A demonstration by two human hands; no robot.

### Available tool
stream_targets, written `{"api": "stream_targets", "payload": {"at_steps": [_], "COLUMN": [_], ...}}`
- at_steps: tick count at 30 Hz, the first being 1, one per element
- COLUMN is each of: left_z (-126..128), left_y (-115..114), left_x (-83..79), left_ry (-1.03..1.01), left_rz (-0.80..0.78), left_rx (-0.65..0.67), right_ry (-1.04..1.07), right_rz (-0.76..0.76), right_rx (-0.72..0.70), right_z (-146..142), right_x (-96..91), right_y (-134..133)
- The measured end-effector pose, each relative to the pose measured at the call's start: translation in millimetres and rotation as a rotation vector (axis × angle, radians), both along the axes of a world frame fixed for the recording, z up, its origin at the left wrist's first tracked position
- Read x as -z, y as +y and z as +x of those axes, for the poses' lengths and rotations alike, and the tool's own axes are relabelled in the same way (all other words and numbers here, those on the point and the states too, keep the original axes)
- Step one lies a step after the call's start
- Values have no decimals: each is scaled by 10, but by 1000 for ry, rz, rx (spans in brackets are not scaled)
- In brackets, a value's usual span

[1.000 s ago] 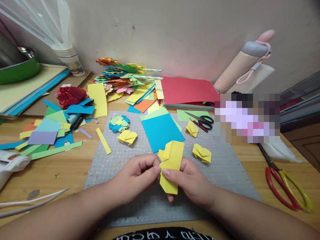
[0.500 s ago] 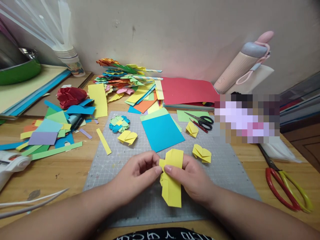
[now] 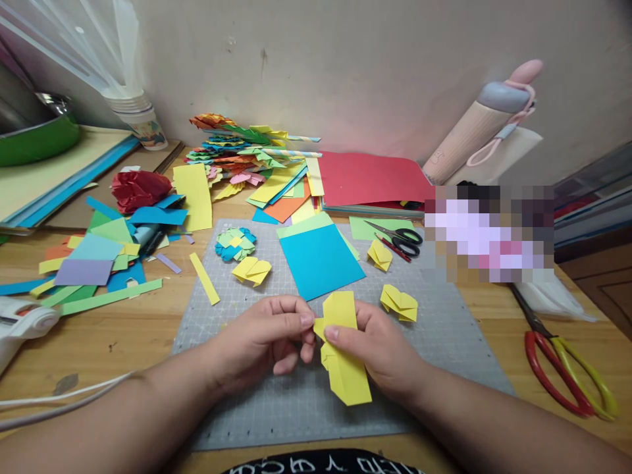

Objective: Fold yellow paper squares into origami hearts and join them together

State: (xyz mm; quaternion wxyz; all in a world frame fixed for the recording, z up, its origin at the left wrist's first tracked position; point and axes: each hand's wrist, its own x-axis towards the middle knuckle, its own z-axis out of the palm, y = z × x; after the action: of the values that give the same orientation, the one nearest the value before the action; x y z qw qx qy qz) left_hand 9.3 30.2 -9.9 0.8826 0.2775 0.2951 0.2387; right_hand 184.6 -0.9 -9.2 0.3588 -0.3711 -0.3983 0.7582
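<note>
Both hands hold a folded yellow paper piece (image 3: 343, 355) above the grey cutting mat (image 3: 444, 342). My left hand (image 3: 264, 339) pinches its left edge with thumb and fingers curled. My right hand (image 3: 380, 349) grips the paper's middle, thumb on top. A blue paper square (image 3: 318, 260) lies on the mat just beyond the hands. Three folded yellow pieces rest on the mat: one at the left (image 3: 251, 270), one at the right (image 3: 398, 303), one near the black scissors (image 3: 379, 254).
Black-handled scissors (image 3: 399, 240) lie at the mat's far right. Red-and-yellow scissors (image 3: 563, 362) lie on the wooden table at right. Coloured paper scraps (image 3: 99, 257) cover the left side; a stack of coloured sheets (image 3: 276, 174) and red paper (image 3: 370, 178) sit by the wall. A glue gun (image 3: 22, 322) lies at far left.
The yellow piece has been turned and lowered, its long end now pointing toward me and to the right. My left hand's fingers have loosened a little.
</note>
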Motion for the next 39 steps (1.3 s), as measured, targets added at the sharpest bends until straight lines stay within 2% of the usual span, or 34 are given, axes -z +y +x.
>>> {"api": "stream_targets", "payload": {"at_steps": [4,10,19,25,33,39], "left_z": [-39,-26,-46,-57,-69,-68], "left_y": [20,17,28,28,44,36], "left_x": [2,36,8,49,6,-20], "left_ry": [-14,89,-12,65,93,190], "left_rz": [-71,18,-19,70,114,153], "left_rx": [83,129,164,208,246,283], "right_ry": [-36,-94,57,-9,-67,-83], "right_rz": [-8,60,-16,36,35,69], "right_rx": [-12,-18,-36,-37,-64,-112], "right_z": [10,10,4,4,12,2], "right_x": [-5,-4,-2,6,5,-15], "right_y": [-17,-47,-43,-63,-76,-81]}}
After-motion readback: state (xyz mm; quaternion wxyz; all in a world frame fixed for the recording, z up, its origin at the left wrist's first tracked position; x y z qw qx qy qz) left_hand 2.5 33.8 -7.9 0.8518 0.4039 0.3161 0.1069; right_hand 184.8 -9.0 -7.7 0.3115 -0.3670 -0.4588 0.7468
